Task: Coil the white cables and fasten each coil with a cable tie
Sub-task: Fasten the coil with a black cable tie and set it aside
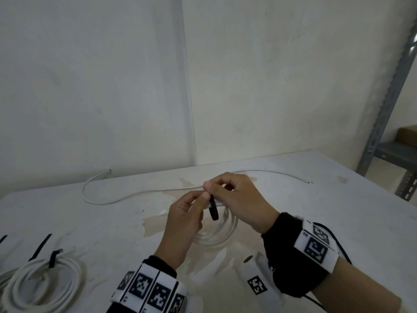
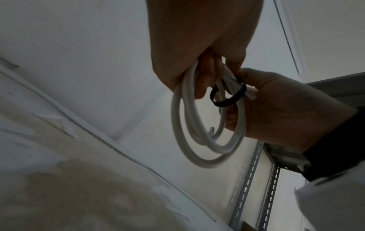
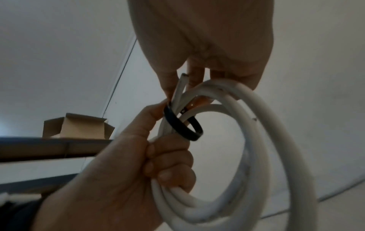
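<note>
My left hand (image 1: 187, 219) grips a white cable coil (image 1: 222, 231) a little above the table, fingers curled round its strands (image 3: 173, 192). A black cable tie (image 1: 213, 208) loops loosely round the coil's top. In the right wrist view the cable tie (image 3: 183, 128) rings the strands beside the left thumb. My right hand (image 1: 237, 197) pinches the tie's upper end against the bundle. From the left wrist the coil (image 2: 197, 145) hangs below the left hand (image 2: 197, 39), with the tie (image 2: 227, 98) and the right hand (image 2: 286, 117) beside it.
A tied white coil (image 1: 42, 283) lies at the table's front left, with loose black ties (image 1: 40, 246) beside it. An uncoiled white cable (image 1: 101, 201) runs along the far edge of the table (image 1: 338, 211). A metal shelf (image 1: 388, 123) stands at the right.
</note>
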